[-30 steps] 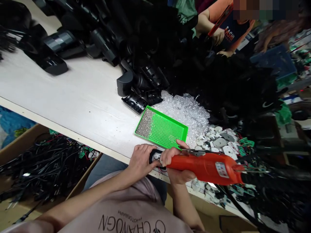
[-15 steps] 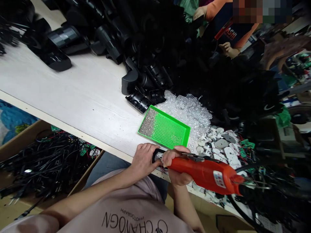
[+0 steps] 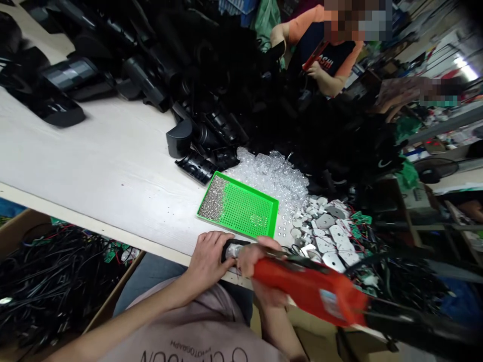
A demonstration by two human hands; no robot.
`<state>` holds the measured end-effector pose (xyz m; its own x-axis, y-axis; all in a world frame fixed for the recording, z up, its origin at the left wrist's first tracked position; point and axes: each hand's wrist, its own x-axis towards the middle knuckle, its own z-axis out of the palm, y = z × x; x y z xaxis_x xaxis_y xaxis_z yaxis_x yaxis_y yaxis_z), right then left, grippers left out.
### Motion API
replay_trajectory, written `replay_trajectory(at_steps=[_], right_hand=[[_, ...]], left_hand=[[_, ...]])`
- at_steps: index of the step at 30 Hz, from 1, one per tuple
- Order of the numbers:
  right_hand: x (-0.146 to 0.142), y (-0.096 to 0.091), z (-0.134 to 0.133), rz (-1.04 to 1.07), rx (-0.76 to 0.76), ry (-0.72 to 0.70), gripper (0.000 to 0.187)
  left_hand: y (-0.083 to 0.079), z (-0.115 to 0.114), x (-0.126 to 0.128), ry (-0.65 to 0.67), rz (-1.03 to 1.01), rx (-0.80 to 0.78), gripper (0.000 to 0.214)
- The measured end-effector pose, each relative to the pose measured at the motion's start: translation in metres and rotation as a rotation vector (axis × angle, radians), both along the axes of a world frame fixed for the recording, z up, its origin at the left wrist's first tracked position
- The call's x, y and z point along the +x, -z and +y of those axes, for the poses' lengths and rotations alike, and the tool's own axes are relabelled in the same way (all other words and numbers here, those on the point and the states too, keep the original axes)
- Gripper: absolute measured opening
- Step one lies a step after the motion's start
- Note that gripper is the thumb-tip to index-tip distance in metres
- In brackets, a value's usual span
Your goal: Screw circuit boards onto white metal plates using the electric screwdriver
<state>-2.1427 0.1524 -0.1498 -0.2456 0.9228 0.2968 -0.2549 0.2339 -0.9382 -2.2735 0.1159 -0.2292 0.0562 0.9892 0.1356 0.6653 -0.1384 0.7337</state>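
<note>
My left hand (image 3: pixel 207 259) is closed on a black plastic housing (image 3: pixel 227 250) at the table's front edge. A clear piece (image 3: pixel 234 250) sits in the housing. My right hand (image 3: pixel 251 261) wraps round a red electric screwdriver (image 3: pixel 309 289), which lies nearly level and is blurred. Its front end points at the housing; the fingers hide the tip. Just beyond my hands stands a green perforated tray (image 3: pixel 245 206), with a heap of small screws (image 3: pixel 214 198) at its left end and several more screws at its right.
Behind the tray lie a pile of clear plastic pieces (image 3: pixel 271 173) and many black housings (image 3: pixel 151 75). White and grey plates (image 3: pixel 328 231) with wires spread to the right. A box of black cables (image 3: pixel 56 281) stands below at left. Another person (image 3: pixel 320 55) works across the table.
The view has turned, so the table things sit further left. The screwdriver's back end has swung a little downward in the picture. Both hands keep their holds.
</note>
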Motion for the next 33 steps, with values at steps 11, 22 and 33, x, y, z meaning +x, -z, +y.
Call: replay_trajectory(at_steps=[11,22,33], right_hand=[[0.039,0.026,0.093,0.161,0.052,0.263,0.056],[0.034,0.038,0.092,-0.001,-0.052,0.284,0.067],[0.023,-0.033,0.044,0.186,-0.028,0.268,0.072]], left_hand=[[0.007,0.0,-0.002,0.01,0.039,0.07,0.042],[0.004,0.002,-0.001,0.009,0.049,0.127,0.041],[0.004,0.001,-0.002,0.015,0.045,0.046,0.044]])
